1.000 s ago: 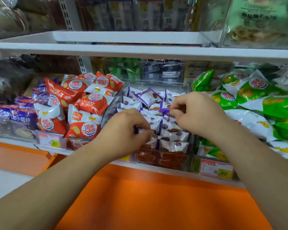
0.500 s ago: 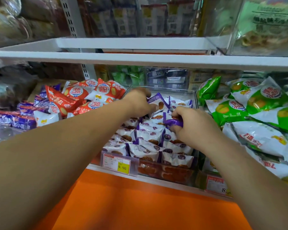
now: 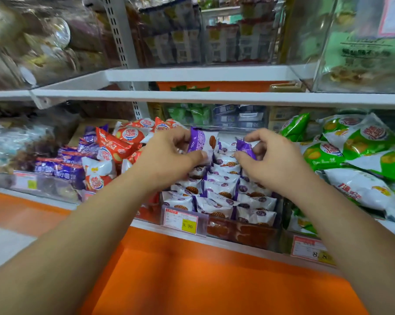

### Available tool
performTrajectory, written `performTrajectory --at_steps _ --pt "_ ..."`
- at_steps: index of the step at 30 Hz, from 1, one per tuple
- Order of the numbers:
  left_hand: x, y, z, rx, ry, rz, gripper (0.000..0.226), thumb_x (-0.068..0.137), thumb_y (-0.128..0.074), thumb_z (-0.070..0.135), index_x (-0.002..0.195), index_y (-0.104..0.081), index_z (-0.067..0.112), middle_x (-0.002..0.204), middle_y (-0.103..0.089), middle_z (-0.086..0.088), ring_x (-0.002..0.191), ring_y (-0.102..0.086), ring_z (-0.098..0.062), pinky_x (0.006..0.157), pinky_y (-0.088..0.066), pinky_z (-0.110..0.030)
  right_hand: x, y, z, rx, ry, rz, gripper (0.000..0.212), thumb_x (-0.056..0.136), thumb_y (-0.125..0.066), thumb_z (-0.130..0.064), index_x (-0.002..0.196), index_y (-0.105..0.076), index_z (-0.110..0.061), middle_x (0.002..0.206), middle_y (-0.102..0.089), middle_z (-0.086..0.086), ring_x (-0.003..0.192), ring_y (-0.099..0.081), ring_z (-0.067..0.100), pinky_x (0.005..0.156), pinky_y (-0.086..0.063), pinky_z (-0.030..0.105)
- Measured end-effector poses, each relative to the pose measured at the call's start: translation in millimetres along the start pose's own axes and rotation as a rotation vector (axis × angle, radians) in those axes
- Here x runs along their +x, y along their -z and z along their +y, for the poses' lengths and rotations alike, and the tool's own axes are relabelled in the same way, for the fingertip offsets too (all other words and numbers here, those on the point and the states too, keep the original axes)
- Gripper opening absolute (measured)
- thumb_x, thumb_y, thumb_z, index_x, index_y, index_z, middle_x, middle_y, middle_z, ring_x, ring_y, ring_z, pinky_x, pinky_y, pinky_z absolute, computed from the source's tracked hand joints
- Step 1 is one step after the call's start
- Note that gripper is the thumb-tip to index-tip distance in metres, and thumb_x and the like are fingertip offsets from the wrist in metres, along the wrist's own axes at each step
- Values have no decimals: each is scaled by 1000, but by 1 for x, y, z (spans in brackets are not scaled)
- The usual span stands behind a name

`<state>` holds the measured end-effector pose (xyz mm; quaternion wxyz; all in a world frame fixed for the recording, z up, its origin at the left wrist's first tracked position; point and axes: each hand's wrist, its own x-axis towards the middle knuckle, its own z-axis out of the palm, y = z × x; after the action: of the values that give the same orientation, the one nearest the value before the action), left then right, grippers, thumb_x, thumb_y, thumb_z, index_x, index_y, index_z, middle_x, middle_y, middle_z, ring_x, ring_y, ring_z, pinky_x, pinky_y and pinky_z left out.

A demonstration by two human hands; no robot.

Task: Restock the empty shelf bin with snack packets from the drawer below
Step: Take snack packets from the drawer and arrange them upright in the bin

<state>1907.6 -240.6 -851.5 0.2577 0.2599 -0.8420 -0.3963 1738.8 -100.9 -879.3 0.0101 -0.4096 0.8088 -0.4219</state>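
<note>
Left hand [image 3: 169,153]: my thumb and fingers pinch a purple-and-white packet [image 3: 202,142], held upright over the back of the bin [image 3: 242,235]. Right hand [image 3: 271,160]: fingers curled round a second packet [image 3: 245,147], just beside the first and above the back rows. The bin sits on the middle shelf, with rows of packets [image 3: 219,189] standing front to back. Price tag [image 3: 182,221] on its front wall. Red bags [image 3: 123,142] to the left, green bags [image 3: 351,146] to the right.

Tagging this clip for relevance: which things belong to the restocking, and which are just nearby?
Job: left hand, holding a purple-white packet; right hand, pinching a purple packet; clear bin of stacked packets.
Nearby: red packets; green bags; price tag.
</note>
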Motion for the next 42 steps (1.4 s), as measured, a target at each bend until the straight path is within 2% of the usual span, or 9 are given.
performTrajectory --at_steps 3,7,12,16,23,30,33,37,42 --pt "-9 3 -6 -34 17 16 17 91 -75 17 107 -69 18 104 -68 -3 67 -75 -21 63 -64 -46 -4 -4 -1 79 -35 -89 26 91 -73 -35 112 -62 -25 78 -66 2 69 -62 17 63 -49 30" --pt "-8 11 -19 -67 47 26 35 83 -76 -6 108 -76 18 94 -72 4 69 -69 -3 58 -57 -20 -5 -7 -2 178 -42 -99 19 93 -73 -31 108 -62 -28 84 -72 7 74 -65 21 69 -52 35" --pt "-7 -2 -29 -275 168 -32 37 87 -59 -15 102 -79 13 98 -79 0 103 -71 -33 95 -58 -45 -1 -19 -4 280 -54 -149 22 91 -75 -35 110 -64 -30 89 -72 11 71 -67 21 72 -54 36" --pt "-10 -5 -35 -462 134 10 22 86 -73 -5 101 -78 9 111 -76 -1 101 -74 -23 90 -59 -32 -1 -25 -4 369 -48 -181 14 91 -75 -30 102 -65 -31 83 -72 10 66 -61 9 75 -55 39" --pt "-9 -10 -35 -660 121 40 71 80 -73 -17 138 -55 18 128 -67 -7 99 -75 -27 86 -62 -36 -1 -23 -8 555 -100 -259 16 100 -61 -15 97 -69 -29 98 -79 9 100 -70 44 94 -55 62" --pt "-13 -12 -33 -628 139 -50 59 82 -72 -15 133 -56 11 103 -78 -11 94 -76 -22 80 -61 -27 -6 -11 -10 731 -183 -378 32 90 -70 6 116 -66 -12 103 -78 13 97 -76 32 87 -61 41" --pt "-11 -7 -32 -574 132 -47 56 82 -72 -14 130 -61 12 107 -75 -17 99 -74 -28 85 -61 -29 -5 -9 -7 674 -197 -244 35 81 -80 5 108 -65 -12 95 -79 11 85 -76 27 74 -64 34" --pt "-9 1 -31 -529 147 -11 39 81 -77 -4 117 -70 11 101 -77 -17 100 -73 -35 85 -59 -32 0 -6 -3 605 -246 -70 38 80 -80 1 107 -61 -18 94 -77 11 92 -74 40 85 -59 60" --pt "-1 7 -34 -268 85 144 30 78 -85 12 102 -66 13 94 -74 -11 85 -73 -28 77 -62 -37 -1 -7 -2 588 -250 -33 41 79 -81 -2 112 -61 -17 93 -77 7 90 -75 35 84 -59 61"
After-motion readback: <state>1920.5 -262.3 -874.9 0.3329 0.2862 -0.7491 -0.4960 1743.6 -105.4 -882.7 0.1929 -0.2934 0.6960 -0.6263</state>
